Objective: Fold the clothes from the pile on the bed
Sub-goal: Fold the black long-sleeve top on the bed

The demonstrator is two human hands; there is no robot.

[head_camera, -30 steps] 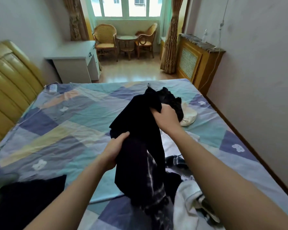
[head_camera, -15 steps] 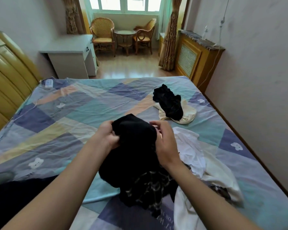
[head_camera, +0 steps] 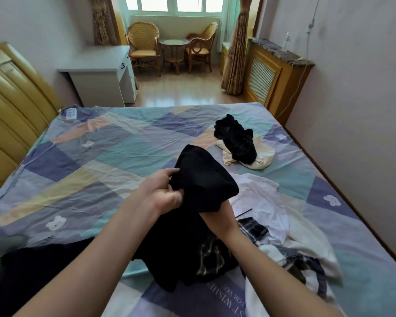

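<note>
A: So why is the black garment point(head_camera: 201, 179) bunched up above the bed point(head_camera: 114, 156)?

B: Probably to find an edge. The left hand point(head_camera: 162, 193) pinches its hem, fingers curled tight; the right hand point(head_camera: 217, 216) is buried under the cloth, so its fingers I cannot tell.

A: And the pile point(head_camera: 272, 225)?

B: Just right of the fingers, unfolded; a black-and-cream heap point(head_camera: 240, 145) lies beyond them.

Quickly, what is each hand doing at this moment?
Left hand: pinches the black garment.
Right hand: mostly hidden under that garment; its grip cannot be told.
</note>
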